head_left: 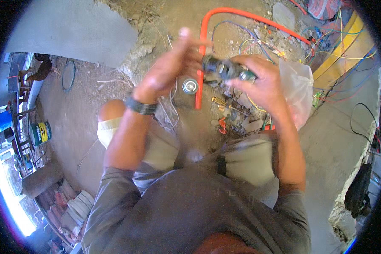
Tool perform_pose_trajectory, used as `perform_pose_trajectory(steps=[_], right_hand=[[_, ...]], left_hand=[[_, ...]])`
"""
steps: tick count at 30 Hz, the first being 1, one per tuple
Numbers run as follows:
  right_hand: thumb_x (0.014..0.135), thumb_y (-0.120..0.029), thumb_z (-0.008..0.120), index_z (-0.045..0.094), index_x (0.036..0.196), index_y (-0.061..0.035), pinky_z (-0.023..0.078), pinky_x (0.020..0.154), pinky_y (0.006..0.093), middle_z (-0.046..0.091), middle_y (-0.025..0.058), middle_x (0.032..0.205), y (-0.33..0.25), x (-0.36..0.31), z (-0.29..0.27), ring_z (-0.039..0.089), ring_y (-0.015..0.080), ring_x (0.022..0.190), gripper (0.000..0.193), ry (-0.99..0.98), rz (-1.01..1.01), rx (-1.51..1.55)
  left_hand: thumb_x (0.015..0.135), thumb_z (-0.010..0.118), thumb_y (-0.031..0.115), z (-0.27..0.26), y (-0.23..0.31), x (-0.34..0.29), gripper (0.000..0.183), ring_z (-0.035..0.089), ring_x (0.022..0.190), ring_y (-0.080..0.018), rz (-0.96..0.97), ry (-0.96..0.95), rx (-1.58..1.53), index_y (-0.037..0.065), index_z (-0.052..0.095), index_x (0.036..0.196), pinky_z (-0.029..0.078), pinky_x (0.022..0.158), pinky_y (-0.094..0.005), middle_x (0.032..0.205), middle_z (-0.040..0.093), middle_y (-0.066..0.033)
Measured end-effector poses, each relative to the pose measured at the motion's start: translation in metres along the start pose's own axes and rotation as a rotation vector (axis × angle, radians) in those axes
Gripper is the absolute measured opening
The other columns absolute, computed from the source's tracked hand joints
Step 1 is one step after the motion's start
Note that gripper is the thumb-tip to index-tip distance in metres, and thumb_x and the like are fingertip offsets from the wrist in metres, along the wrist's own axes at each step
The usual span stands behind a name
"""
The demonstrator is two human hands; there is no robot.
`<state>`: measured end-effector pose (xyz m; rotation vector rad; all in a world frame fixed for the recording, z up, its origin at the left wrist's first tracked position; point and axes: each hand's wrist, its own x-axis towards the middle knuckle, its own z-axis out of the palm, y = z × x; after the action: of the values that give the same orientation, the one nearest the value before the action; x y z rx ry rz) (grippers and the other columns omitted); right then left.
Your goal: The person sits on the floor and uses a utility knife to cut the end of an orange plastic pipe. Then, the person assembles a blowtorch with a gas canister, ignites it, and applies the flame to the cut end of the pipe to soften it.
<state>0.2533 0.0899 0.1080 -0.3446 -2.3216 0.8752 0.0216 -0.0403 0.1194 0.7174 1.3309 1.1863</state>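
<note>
My right hand [262,78] is closed around a dark handheld device [221,67] with grey metallic parts; motion blurs it too much to name its kind. Fingers apart and smeared by motion, my left hand [171,65] is raised beside the device's left end. A dark watch [142,106] circles that wrist. Just below the gap between my hands stands a round can [190,86], its ringed silver top facing up. An orange pipe [203,31] bends over the ground behind it, passing close to the can's right side.
Screwdrivers [219,100], an orange-red piece [222,125] and rubble lie between my knees. A translucent plastic bag [297,82] sits right of my right hand. Loose wires [321,55] and a yellow beam [345,46] fill the far right. A bucket [41,133] stands left.
</note>
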Motion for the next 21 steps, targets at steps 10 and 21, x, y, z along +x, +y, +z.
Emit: perform_pose_trajectory(steps=[10, 21], right_hand=[[0.087, -0.037, 0.086, 0.076, 0.107, -0.0050, 0.045, 0.061, 0.0251, 0.070, 0.0003, 0.082, 0.041, -0.002, -0.014, 0.058, 0.0061, 0.070, 0.039, 0.190, 0.750, 0.371], [0.089, -0.048, 0.080, 0.081, 0.102, -0.0123, 0.039, 0.058, 0.0250, 0.078, -0.0032, 0.090, 0.147, -0.060, -0.026, 0.055, 0.0042, 0.070, 0.038, -0.164, 0.992, 0.376]], left_hand=[[0.110, 0.052, 0.045, -0.138, -0.089, -0.232, 0.062, 0.050, 0.142, -0.0298, -0.152, 1.141, 0.615, -0.001, 0.051, 0.152, 0.036, 0.119, -0.0411, 0.154, 0.054, -0.0212], [0.094, 0.075, 0.017, -0.017, -0.034, -0.157, 0.046, 0.065, 0.124, -0.0257, 0.301, 0.673, 0.870, 0.002, 0.067, 0.136, 0.047, 0.110, -0.0401, 0.135, 0.069, -0.0179]])
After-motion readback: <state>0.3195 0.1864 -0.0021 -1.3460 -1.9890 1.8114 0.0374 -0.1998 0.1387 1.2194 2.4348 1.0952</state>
